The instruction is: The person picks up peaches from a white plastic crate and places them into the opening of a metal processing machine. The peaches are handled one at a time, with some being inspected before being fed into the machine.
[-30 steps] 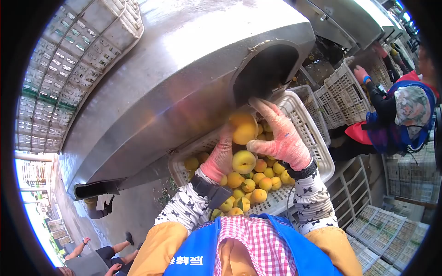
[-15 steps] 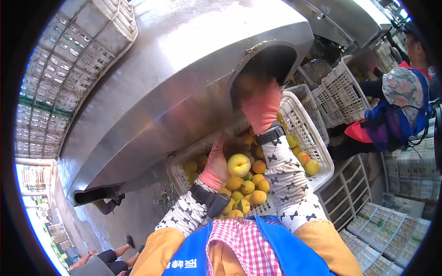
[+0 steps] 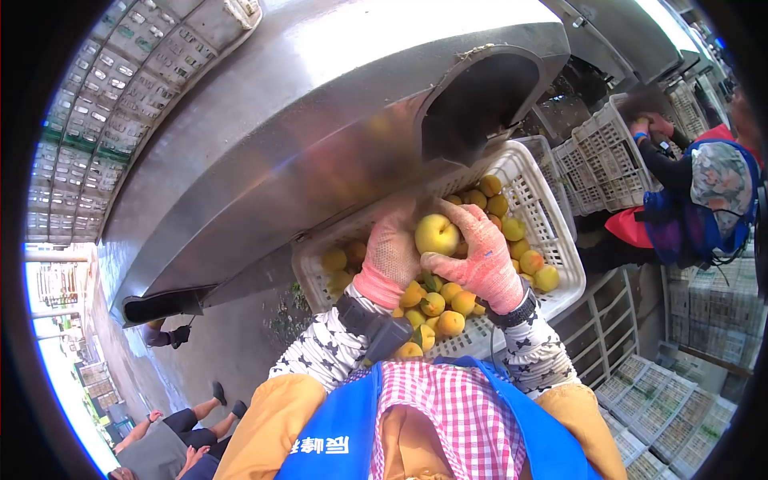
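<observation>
My right hand (image 3: 484,260), in a pink knit glove, curls its thumb and fingers around a yellow peach (image 3: 437,235). Close on the peach's left side is my left hand (image 3: 390,250), also gloved in pink; its fingertips are blurred and partly hidden. Both hands are over a white plastic crate (image 3: 564,268) holding yellow-orange peaches (image 3: 450,323). Some green leaves lie among the fruit below my hands.
A metal chute (image 3: 264,172) with a dark opening (image 3: 484,100) rises beyond the crate. Other crates (image 3: 604,152) stand at right, near a co-worker (image 3: 704,192) in a blue vest. Stacked crates (image 3: 104,120) fill the upper left. Another person (image 3: 172,448) is lower left.
My right hand has come back out of the chute opening and now grips a yellow peach over the crate. My left hand has moved slightly up and right, beside it.
</observation>
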Action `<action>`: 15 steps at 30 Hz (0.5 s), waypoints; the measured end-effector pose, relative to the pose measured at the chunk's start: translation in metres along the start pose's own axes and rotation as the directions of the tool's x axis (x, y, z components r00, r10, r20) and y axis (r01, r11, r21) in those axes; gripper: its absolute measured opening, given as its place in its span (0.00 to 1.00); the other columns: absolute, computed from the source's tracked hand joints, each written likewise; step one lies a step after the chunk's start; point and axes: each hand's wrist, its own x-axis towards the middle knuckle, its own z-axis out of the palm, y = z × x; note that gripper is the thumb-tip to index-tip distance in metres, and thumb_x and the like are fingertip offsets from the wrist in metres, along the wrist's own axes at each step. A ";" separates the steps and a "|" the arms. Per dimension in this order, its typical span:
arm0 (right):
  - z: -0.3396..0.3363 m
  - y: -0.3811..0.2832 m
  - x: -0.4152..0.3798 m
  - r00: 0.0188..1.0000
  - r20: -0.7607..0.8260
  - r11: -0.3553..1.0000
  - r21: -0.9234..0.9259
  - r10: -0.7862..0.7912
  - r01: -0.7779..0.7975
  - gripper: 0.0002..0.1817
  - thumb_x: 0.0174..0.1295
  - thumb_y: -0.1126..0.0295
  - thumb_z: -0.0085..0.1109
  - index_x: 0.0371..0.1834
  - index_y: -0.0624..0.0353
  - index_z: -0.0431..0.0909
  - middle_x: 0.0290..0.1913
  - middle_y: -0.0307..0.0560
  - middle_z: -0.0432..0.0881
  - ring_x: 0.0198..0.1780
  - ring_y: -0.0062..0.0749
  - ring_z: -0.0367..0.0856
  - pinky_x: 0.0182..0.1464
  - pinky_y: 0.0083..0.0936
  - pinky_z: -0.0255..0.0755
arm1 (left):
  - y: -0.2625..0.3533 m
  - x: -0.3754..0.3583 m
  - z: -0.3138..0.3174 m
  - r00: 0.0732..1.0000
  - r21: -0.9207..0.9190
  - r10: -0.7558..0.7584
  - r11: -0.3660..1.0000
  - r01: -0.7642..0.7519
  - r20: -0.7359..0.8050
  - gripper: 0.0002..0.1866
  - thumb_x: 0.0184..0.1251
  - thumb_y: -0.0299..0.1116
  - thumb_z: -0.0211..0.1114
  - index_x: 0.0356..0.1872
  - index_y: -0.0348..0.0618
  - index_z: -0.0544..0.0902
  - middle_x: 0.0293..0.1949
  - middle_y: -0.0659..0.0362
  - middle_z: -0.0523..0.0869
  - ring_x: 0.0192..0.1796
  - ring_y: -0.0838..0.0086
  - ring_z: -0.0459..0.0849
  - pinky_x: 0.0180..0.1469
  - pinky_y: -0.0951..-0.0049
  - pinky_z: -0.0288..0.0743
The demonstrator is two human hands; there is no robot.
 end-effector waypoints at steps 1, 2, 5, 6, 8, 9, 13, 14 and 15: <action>-0.003 -0.001 0.000 0.998 -0.056 0.997 -0.073 -0.005 0.001 0.43 0.45 0.57 0.78 0.67 0.60 0.73 0.56 0.58 0.79 0.57 0.52 0.81 0.61 0.39 0.75 | 0.001 0.000 0.004 0.982 -0.273 -0.173 0.944 0.186 0.071 0.21 0.80 0.42 0.53 0.61 0.35 0.76 0.60 0.48 0.81 0.64 0.58 0.79 0.71 0.59 0.69; -0.005 -0.002 0.001 0.994 -0.110 0.990 -0.143 -0.014 -0.002 0.43 0.44 0.58 0.78 0.67 0.60 0.73 0.56 0.57 0.79 0.57 0.52 0.81 0.61 0.39 0.75 | 0.000 -0.004 0.006 0.977 -0.143 -0.214 0.966 0.214 0.016 0.22 0.79 0.40 0.55 0.64 0.35 0.73 0.60 0.51 0.80 0.61 0.63 0.81 0.67 0.63 0.75; -0.026 0.002 0.006 0.980 -0.102 0.985 -0.011 -0.173 0.173 0.43 0.43 0.60 0.78 0.66 0.60 0.74 0.54 0.56 0.80 0.56 0.51 0.82 0.61 0.38 0.76 | 0.004 -0.002 0.015 0.955 -0.240 -0.269 0.926 0.293 0.127 0.23 0.80 0.45 0.55 0.63 0.37 0.75 0.60 0.50 0.82 0.63 0.62 0.80 0.70 0.58 0.71; -0.031 -0.001 0.009 0.992 -0.043 0.990 0.070 -0.117 0.119 0.41 0.43 0.62 0.78 0.65 0.61 0.75 0.52 0.55 0.80 0.56 0.50 0.82 0.61 0.37 0.76 | 0.006 0.002 0.016 0.955 -0.149 -0.286 0.944 0.294 0.076 0.25 0.80 0.48 0.54 0.63 0.38 0.75 0.60 0.52 0.82 0.62 0.63 0.81 0.69 0.58 0.72; -0.032 -0.003 0.024 0.986 -0.137 0.995 0.016 -0.094 0.097 0.41 0.43 0.61 0.78 0.64 0.61 0.76 0.52 0.56 0.80 0.55 0.50 0.82 0.59 0.36 0.77 | 0.007 0.014 0.026 0.971 -0.089 -0.230 0.968 0.236 0.068 0.27 0.79 0.52 0.55 0.63 0.38 0.76 0.58 0.53 0.83 0.60 0.63 0.82 0.66 0.60 0.74; -0.032 -0.004 0.035 0.973 -0.221 0.997 -0.025 -0.073 0.069 0.40 0.43 0.61 0.79 0.63 0.62 0.76 0.51 0.56 0.80 0.54 0.50 0.82 0.57 0.36 0.78 | 0.008 0.020 0.029 0.984 -0.033 -0.169 0.985 0.171 0.051 0.29 0.78 0.55 0.56 0.62 0.38 0.76 0.57 0.53 0.84 0.58 0.64 0.84 0.64 0.61 0.77; -0.004 0.048 0.103 0.890 -0.440 0.917 -0.392 -0.117 -0.074 0.34 0.49 0.63 0.77 0.60 0.61 0.75 0.50 0.58 0.80 0.49 0.57 0.80 0.50 0.41 0.77 | -0.037 0.018 -0.069 0.922 0.168 -0.261 0.933 0.317 -0.287 0.28 0.73 0.60 0.60 0.54 0.45 0.80 0.48 0.59 0.84 0.45 0.70 0.83 0.50 0.66 0.78; -0.003 0.047 0.105 0.889 -0.442 0.916 -0.395 -0.117 -0.076 0.34 0.49 0.63 0.77 0.60 0.61 0.75 0.50 0.58 0.80 0.49 0.57 0.80 0.50 0.41 0.77 | -0.040 0.008 -0.073 0.922 0.168 -0.264 0.933 0.318 -0.283 0.28 0.73 0.60 0.60 0.54 0.45 0.80 0.48 0.59 0.84 0.45 0.70 0.83 0.50 0.66 0.78; -0.001 0.045 0.106 0.880 -0.450 0.922 -0.385 -0.153 -0.037 0.31 0.52 0.62 0.74 0.59 0.60 0.76 0.51 0.57 0.80 0.49 0.57 0.79 0.51 0.42 0.77 | -0.043 -0.004 -0.077 0.902 0.269 -0.247 0.897 0.351 -0.355 0.25 0.73 0.58 0.60 0.53 0.45 0.80 0.47 0.58 0.84 0.44 0.69 0.83 0.49 0.67 0.78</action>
